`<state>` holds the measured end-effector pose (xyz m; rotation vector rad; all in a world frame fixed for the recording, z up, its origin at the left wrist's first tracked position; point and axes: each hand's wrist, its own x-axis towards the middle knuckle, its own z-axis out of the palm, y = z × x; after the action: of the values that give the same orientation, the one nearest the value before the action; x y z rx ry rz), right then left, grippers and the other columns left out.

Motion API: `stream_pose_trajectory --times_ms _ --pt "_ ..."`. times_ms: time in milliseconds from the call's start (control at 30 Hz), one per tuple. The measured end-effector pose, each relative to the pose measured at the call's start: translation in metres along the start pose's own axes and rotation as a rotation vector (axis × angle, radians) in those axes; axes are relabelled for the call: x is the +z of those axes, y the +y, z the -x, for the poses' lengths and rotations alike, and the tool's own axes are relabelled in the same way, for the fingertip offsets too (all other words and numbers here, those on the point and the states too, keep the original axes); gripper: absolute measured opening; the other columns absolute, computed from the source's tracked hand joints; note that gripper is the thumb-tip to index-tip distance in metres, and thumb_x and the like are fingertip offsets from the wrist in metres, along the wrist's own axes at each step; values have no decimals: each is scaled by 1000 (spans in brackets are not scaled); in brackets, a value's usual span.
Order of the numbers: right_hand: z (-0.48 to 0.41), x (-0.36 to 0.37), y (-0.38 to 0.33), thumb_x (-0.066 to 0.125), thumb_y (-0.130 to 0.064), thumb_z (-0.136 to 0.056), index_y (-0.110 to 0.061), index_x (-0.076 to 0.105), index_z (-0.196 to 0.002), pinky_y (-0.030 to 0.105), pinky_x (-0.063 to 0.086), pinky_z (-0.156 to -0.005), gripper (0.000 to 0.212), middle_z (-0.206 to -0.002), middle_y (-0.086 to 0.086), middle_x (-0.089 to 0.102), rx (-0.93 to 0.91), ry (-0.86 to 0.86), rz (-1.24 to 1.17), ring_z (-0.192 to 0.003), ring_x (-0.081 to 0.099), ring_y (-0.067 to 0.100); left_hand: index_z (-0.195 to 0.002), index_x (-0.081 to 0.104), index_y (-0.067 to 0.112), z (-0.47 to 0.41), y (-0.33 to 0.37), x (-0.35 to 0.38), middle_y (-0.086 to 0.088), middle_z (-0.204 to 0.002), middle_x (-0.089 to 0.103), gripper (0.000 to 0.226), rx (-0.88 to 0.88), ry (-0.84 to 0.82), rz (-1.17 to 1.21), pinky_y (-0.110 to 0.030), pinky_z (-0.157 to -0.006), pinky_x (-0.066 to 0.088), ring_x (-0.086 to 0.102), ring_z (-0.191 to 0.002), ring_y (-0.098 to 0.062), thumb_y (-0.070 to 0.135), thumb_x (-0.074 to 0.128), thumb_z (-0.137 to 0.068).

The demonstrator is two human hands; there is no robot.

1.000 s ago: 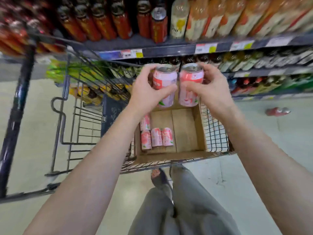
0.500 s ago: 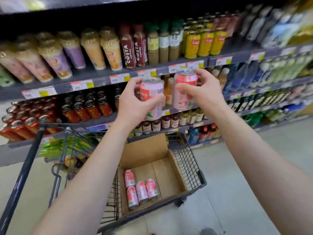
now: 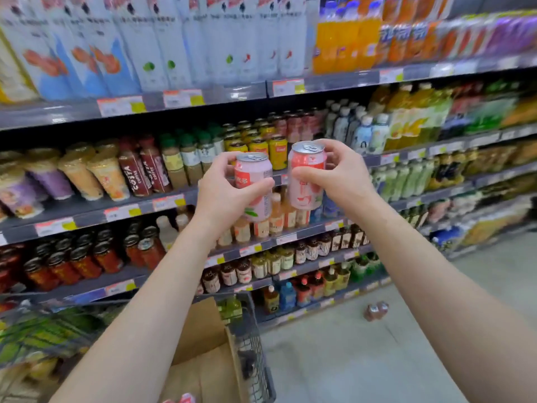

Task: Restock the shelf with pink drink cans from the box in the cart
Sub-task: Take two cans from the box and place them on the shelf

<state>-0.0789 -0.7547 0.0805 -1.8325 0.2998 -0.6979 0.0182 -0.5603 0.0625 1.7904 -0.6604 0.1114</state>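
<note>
Centre frame: left hand [image 3: 223, 196] wrapped round a pink can [image 3: 255, 184], right hand [image 3: 334, 178] gripping a 2nd pink can [image 3: 305, 175], both upright, side by side, raised in front of the mid shelf [image 3: 162, 203] w/ bottles. Bottom centre: cardboard box [image 3: 203, 359] in wire cart [image 3: 255, 367], more pink cans [image 3: 186, 399] peeking at bottom edge.

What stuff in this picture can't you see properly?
All in the head view:
- Cardboard box: its inside is mostly hidden by the left forearm and cut off by the bottom edge, so the cans left inside cannot be counted.
- Left-hand pink can: the label is partly covered by the left hand.
- Right-hand pink can: the right hand covers its side.
- Price tags: blurred, unreadable.
- Two bottles on the floor: too small to identify.
</note>
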Motion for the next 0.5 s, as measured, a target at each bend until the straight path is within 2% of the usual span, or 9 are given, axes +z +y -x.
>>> stream_pose_trajectory --times_ms 100,200,300,367,433,500 --pt "-23 -49 7 89 -23 -74 -27 64 -120 17 56 -68 52 -106 -8 72 -17 -40 38 -92 70 3 -118 59 38 -15 21 46 16 -106 68 56 3 35 -12 -16 -68 54 68 -90 0 42 91 -72" --pt "-47 -88 17 89 -26 -76 -43 56 -109 17 56 -70 50 -105 -12 69 -13 -71 40 -94 68 2 -124 59 34 -33 35 84 14 -108 68 62 -7 60 -13 -11 -59 52 68 -92 -1 43 92 -72" --pt "-75 -115 32 86 -25 -79 -49 54 -95 12 53 -64 44 -102 -14 68 -20 -96 55 -91 66 -1 -124 60 34 -51 38 116 15 -109 67 62 -16 73 -42 -8 -62 49 67 -93 0 42 92 -72" --pt "-98 -127 46 86 -25 -79 -47 56 -103 12 53 -65 44 -105 -13 67 -11 -92 38 -92 65 -1 -124 60 33 -65 35 133 17 -107 66 61 -21 84 -53 -6 -62 49 67 -91 1 41 92 -72" --pt "-123 -131 63 87 -28 -77 -35 58 -123 18 55 -71 55 -112 -10 68 3 -82 32 -99 67 4 -124 60 33 -82 26 148 15 -108 67 62 -26 99 -60 -9 -65 51 68 -93 -1 41 92 -71" --pt "-150 -131 83 88 -30 -76 -32 58 -127 26 58 -78 59 -115 -7 69 24 -75 30 -103 68 9 -125 61 33 -101 14 161 15 -109 68 64 -32 106 -72 -10 -65 53 68 -95 -1 42 93 -70"
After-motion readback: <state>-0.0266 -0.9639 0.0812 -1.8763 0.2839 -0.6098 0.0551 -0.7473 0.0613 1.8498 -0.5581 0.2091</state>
